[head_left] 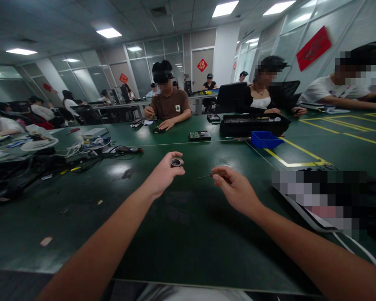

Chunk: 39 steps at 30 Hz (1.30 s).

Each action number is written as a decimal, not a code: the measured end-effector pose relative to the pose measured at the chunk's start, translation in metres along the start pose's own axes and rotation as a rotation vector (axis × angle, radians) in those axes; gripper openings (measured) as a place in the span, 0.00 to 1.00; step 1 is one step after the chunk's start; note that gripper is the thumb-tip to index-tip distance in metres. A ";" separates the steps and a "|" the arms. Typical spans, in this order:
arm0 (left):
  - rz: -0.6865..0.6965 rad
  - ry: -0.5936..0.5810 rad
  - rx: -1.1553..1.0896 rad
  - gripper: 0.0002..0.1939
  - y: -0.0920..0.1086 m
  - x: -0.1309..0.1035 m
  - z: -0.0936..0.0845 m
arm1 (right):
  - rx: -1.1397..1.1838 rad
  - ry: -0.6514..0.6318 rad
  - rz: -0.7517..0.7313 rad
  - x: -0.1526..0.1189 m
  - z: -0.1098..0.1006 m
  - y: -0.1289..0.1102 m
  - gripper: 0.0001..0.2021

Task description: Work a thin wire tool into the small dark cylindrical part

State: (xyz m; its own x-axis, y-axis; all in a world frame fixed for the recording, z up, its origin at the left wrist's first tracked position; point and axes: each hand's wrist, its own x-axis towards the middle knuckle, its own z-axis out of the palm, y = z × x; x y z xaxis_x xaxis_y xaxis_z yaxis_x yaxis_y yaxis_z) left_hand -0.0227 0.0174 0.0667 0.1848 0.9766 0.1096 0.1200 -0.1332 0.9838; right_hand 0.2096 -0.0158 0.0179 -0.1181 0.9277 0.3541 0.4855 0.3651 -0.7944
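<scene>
My left hand (166, 173) is closed around a small round metal part (176, 162), a ring-like piece with a dark hollow facing up. Its fingers and thumb grip the part from the side, above the green table (181, 242). To the right, my right hand (235, 186) pinches a thin screwdriver (206, 176) by its reddish handle. The narrow shaft points left toward the metal part, with a gap between them. Most of the handle is hidden inside the fingers.
A hard drive (199, 135) lies beyond my hands. Behind it on the right stand a black tray (253, 125) and a blue bin (266, 139). Cables and tools (128, 149) are heaped on the left. Across the table sits a person in a brown shirt (172, 102).
</scene>
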 end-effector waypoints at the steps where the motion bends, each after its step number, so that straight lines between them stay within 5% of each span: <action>1: 0.014 -0.014 0.091 0.27 -0.007 0.002 0.010 | -0.001 0.001 -0.003 0.000 0.000 0.000 0.14; 5: 0.081 -0.046 0.389 0.20 -0.036 0.004 0.031 | -0.031 0.007 0.009 0.000 0.001 -0.003 0.14; 12: 0.249 -0.241 0.507 0.17 -0.065 -0.006 0.023 | -0.079 -0.004 -0.056 -0.004 -0.001 -0.010 0.12; 19: 0.204 -0.218 0.507 0.24 -0.065 -0.006 0.023 | -0.053 0.062 -0.052 -0.006 -0.001 -0.008 0.13; 34: 0.250 -0.140 0.485 0.21 -0.067 -0.005 0.020 | 0.213 0.237 -0.053 -0.008 -0.001 -0.005 0.12; 39: 0.263 -0.148 0.472 0.21 -0.066 -0.005 0.021 | 0.197 0.177 -0.062 -0.007 0.000 -0.005 0.13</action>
State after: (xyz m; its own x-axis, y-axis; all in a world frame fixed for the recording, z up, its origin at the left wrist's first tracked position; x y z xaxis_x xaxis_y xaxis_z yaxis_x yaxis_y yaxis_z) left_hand -0.0111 0.0178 -0.0018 0.3983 0.8709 0.2879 0.4689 -0.4631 0.7521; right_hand 0.2077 -0.0243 0.0190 0.0188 0.8814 0.4720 0.3019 0.4450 -0.8431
